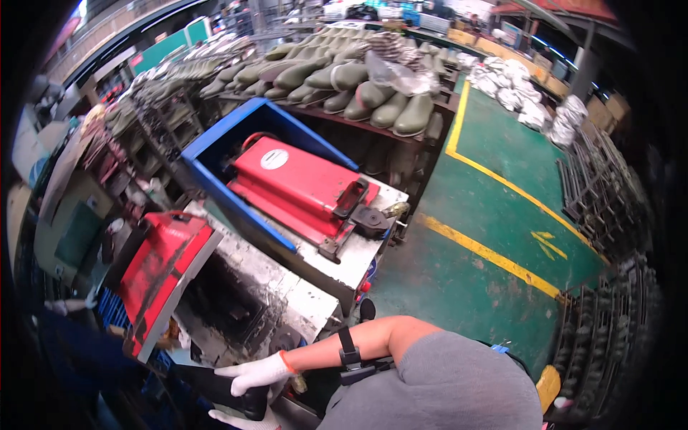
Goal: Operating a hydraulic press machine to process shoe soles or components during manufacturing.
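Observation:
Near the lower edge, my right hand [259, 373], in a white glove with an orange cuff, lies closed over a shiny black boot [255, 403]. Part of the boot is dark and stretches left into shadow, so its full shape is hard to make out. My left hand [247, 420], also white-gloved, is under the boot and partly cut off by the picture's edge. Just above both hands stands a press with its red lid [161, 269] tilted up. Its pale, stained bed [279, 287] has a blackened hollow in it.
A second red press [297, 183] sits closed inside a blue guard [240, 215]. Behind it, a rack carries rows of olive boots [390, 111]. Yellow lines cross the green floor [487, 208] at right. Metal racks [602, 179] and silvery bundles [509, 86] line the far side.

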Demonstrator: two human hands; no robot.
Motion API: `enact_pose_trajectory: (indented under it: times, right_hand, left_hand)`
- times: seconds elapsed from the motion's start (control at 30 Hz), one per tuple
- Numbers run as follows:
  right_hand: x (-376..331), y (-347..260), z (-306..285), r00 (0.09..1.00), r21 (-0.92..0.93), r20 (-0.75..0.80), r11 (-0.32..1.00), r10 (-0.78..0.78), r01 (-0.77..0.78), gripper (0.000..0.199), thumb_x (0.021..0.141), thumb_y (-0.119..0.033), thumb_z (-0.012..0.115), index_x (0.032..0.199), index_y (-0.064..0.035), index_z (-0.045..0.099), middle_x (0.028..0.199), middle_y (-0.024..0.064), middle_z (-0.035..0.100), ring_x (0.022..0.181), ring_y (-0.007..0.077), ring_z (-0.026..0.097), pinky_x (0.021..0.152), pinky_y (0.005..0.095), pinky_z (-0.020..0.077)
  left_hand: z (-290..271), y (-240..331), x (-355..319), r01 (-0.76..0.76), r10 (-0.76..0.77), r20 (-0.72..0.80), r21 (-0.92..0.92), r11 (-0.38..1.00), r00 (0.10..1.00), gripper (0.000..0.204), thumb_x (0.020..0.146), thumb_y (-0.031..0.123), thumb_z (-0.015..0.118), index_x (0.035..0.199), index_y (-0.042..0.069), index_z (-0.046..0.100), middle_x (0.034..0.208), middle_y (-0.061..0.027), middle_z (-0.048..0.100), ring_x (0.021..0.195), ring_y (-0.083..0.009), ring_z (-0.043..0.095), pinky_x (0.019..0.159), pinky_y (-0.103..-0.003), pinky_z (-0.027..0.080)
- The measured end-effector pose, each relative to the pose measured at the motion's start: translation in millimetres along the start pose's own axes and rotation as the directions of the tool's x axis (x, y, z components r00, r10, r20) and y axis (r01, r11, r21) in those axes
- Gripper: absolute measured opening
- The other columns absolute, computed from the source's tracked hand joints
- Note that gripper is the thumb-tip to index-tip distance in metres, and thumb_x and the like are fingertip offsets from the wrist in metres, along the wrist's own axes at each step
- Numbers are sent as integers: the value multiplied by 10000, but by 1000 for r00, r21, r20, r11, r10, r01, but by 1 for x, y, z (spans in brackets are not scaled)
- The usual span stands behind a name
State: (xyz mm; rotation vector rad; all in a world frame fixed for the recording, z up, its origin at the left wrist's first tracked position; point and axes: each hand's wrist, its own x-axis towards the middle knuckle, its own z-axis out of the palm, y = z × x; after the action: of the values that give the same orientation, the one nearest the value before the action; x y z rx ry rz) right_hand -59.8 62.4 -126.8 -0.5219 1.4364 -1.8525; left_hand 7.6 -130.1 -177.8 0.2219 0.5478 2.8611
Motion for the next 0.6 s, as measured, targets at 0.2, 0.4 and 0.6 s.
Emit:
enact_pose_trajectory:
  times: [0.2,0.4,0.6]
  right_hand:
    - [2,3,24,992,-766,119,631,-43,119,714,973,-578,584,1455,-52,563,1453,248,566,1371,399,514,1167,455,391]
    - [-14,33,-36,834,-987,-156,108,-530,-116,363,867,-286,689,1159,-72,714,1152,140,674,1125,379,615,984,497,473]
    - [-22,68,-47,839,-972,-234,149,-490,-184,256,899,-211,691,1128,-103,729,1072,110,696,1081,332,629,956,469,469]
  left_hand:
    - [-21,25,-53,-168,290,-562,260,951,775,579,980,434,524,1383,26,604,1354,-116,657,1238,-287,621,1087,-437,484]
    - [-97,43,-125,-169,352,-850,310,936,391,313,897,182,672,1195,88,687,1095,-54,715,1001,-238,700,922,-380,565]
    - [-173,68,-178,9,444,-896,444,896,11,307,809,159,768,1083,60,674,949,-40,649,832,-205,666,736,-354,575]
